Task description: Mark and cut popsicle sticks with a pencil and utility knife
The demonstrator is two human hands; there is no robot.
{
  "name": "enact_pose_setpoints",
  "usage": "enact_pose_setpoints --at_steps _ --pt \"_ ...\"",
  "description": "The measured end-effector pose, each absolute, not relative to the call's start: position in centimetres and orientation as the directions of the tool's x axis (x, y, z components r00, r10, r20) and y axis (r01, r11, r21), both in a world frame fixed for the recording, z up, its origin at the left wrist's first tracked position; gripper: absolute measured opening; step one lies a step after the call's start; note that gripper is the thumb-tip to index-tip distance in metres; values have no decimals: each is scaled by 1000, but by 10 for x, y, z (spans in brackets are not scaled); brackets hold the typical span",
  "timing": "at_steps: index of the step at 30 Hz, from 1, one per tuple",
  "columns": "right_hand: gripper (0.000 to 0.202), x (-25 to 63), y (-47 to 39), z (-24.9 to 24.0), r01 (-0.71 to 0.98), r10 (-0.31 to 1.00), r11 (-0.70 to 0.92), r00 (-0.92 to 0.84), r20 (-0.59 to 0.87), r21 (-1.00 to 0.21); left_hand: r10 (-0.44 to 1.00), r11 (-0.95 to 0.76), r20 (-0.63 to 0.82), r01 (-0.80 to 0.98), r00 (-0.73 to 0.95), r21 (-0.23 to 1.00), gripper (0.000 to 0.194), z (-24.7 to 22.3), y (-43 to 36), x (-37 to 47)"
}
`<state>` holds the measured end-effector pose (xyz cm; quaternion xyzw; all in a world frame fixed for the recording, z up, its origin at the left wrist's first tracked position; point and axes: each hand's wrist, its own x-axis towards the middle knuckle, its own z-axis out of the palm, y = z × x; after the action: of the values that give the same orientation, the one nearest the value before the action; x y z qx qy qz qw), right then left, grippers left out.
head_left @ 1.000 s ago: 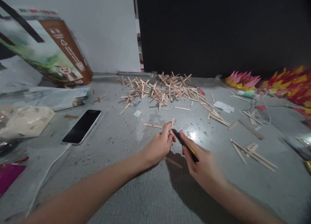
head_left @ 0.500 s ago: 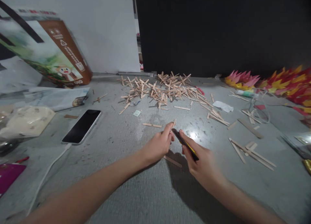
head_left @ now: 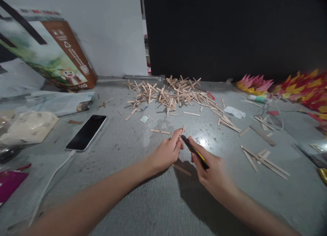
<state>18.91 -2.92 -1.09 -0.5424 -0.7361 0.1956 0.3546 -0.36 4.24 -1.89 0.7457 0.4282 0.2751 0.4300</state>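
My left hand is closed on a small wooden craft stick, whose tip pokes out above the fingers. Close on its right, my right hand grips a black and yellow utility knife. The knife's front end points up and left at the left fingertips; whether its blade touches the stick I cannot tell. Beneath the hands a loose craft stick lies partly in shadow. Another stick with a dark spot at its middle rests just beyond my left hand.
Crossed sticks form a pile at the back. More loose sticks lie right, near scissors and folded paper flowers. A phone on a white cable and a printed bag are left. A black panel stands behind.
Hardly anything differs. Both hands keep their places with the stick and the knife, and the view has shifted very slightly.
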Motion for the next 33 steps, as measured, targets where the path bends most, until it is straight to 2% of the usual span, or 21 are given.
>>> enact_pose_setpoints --at_steps 9,15,18,26,30,33 --pt "49 190 -28 -9 668 945 318 -164 284 -673 882 -256 49 390 468 884 47 -20 42 -4" --pt "47 186 -31 -6 650 950 297 -132 282 -699 891 -307 123 380 436 873 63 -16 41 -7" --pt "47 185 -33 -5 642 950 302 -137 282 -705 885 -336 151 380 440 861 63 -17 41 -6" --pt "47 183 -36 -6 635 968 237 -87 237 -736 905 -185 55 273 422 944 62 -19 36 2" --pt "48 184 -37 -2 628 969 235 -93 228 -742 923 -104 29 179 383 978 71 -19 37 3" --pt "47 185 -37 -1 631 965 247 -91 247 -736 923 -114 36 184 384 976 71 -19 38 1"
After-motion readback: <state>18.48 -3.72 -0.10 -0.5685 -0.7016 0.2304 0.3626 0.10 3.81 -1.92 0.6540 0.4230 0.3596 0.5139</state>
